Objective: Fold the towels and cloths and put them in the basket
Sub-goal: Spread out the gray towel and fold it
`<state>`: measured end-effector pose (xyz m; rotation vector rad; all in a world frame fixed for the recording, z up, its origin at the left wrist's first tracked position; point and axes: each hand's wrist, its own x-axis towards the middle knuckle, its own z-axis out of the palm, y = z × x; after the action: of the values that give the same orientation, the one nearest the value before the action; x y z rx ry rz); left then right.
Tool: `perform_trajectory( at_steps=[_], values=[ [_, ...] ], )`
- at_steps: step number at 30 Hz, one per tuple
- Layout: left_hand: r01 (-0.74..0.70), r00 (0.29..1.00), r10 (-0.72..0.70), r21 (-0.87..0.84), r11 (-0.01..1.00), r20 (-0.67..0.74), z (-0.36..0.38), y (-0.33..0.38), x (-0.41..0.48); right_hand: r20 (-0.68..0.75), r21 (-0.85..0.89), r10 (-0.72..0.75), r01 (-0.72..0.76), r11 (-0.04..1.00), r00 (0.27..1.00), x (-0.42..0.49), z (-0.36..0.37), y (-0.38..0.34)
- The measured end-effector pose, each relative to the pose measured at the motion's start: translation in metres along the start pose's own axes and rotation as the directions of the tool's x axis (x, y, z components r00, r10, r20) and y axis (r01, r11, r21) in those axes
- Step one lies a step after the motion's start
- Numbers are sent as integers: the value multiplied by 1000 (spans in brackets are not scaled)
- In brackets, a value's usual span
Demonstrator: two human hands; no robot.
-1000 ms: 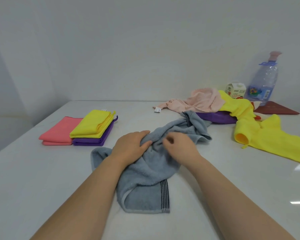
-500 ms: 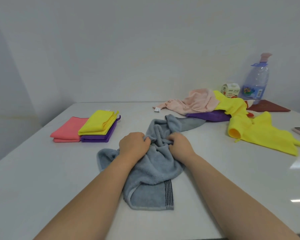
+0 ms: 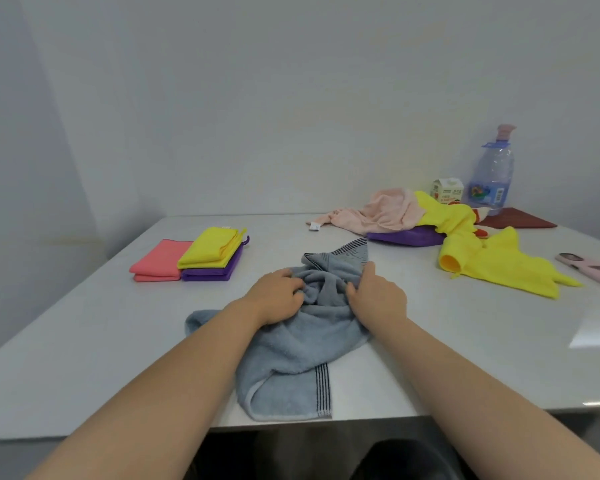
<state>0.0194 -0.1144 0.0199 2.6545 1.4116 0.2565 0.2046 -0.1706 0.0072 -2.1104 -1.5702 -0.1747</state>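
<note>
Grey towel (image 3: 298,348) lies bunched on the white table (image 3: 84,341), near its front edge. My left hand (image 3: 278,299) and right hand (image 3: 378,299) both clutch its crumpled middle. Judged soft, limp and light. Better hold: corners of the striped hem (image 3: 323,389).

Both bare forearms reach in over the near edge of the bench (image 3: 84,341) and converge toward its middle. The left hand (image 3: 278,296) lies knuckles up, its fingers (image 3: 293,289) curled into a bunched fold of the grey towel (image 3: 291,348). The right hand (image 3: 378,297) sits just beside it, thumb pointing toward the far edge, fingers (image 3: 353,289) curled on the same bunch.
</note>
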Motion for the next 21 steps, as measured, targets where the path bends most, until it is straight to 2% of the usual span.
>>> perform_trajectory(
  at_steps=[2, 4, 5, 7, 9, 11, 14, 16, 17, 19, 21],
  values=[
    [4, 1000, -4, -9, 1000, -8, 0, 4, -3, 73, -92, -6, 13, 996, 997, 4, 1, 6],
    [-14, 996, 18, 43, 999, -90, -3, 7, -5, 102, -209, -35, 55, 976, 994, 13, -1, 6],
    [-16, 992, 28, 97, 995, -126, -5, 8, -6, 87, -270, -70, 91, 959, 994, 17, -2, 4],
    [-4, 981, 46, 221, 975, -188, -7, 9, -6, -2, -283, -99, 95, 954, 995, 26, -3, 5],
    [52, 978, 9, 285, 957, -210, -7, 7, -5, -65, -141, 33, -42, 989, 997, 34, -4, 16],
    [149, 974, -98, 254, 956, -202, -9, 5, 0, -108, 4, 197, -198, 980, 974, 40, -3, 33],
    [292, 956, -281, 161, 943, -87, -14, 3, 8, -133, 93, 282, -271, 958, 950, 42, 5, 49],
    [348, 937, -347, 135, 928, -34, -16, 5, 11, -101, 290, 344, -303, 908, 934, 40, 12, 48],
    [364, 931, -359, 125, 923, -57, -16, 8, 12, -68, 391, 369, -316, 865, 927, 40, 14, 45],
    [382, 916, -362, 99, 919, -170, -17, 13, 17, -4, 524, 338, -286, 802, 941, 38, 16, 38],
    [370, 905, -341, 71, 926, -255, -16, 18, 26, 57, 510, 216, -214, 833, 975, 35, 18, 34]
  ],
)
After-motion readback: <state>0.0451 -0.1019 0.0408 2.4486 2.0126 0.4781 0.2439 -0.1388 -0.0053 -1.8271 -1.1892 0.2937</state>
